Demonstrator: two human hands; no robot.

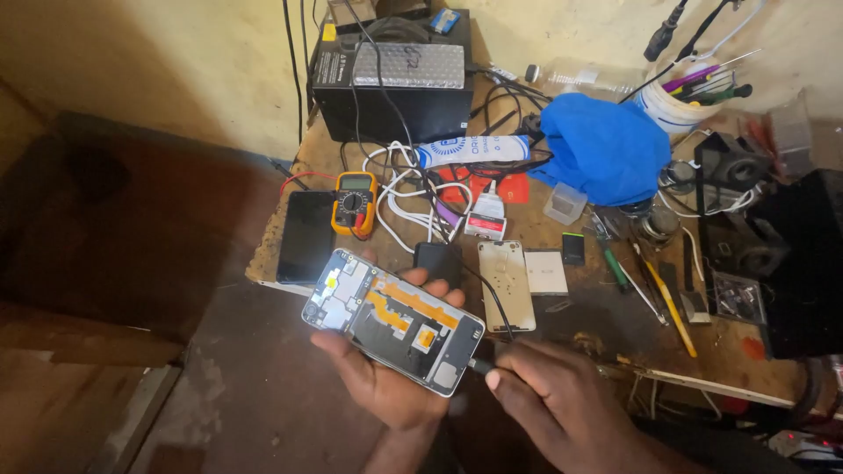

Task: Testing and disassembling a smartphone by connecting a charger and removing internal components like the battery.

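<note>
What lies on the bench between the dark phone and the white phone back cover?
In the head view, a small black box lies between the dark phone and the white back cover.

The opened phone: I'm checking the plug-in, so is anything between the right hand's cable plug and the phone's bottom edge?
Nothing visible. The right hand holds the black cable plug right at the bottom edge of the opened phone, which the left hand cradles from beneath.

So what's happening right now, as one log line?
left hand: holds opened phone | right hand: pinches cable plug at phone's end | multimeter: on workbench
</note>
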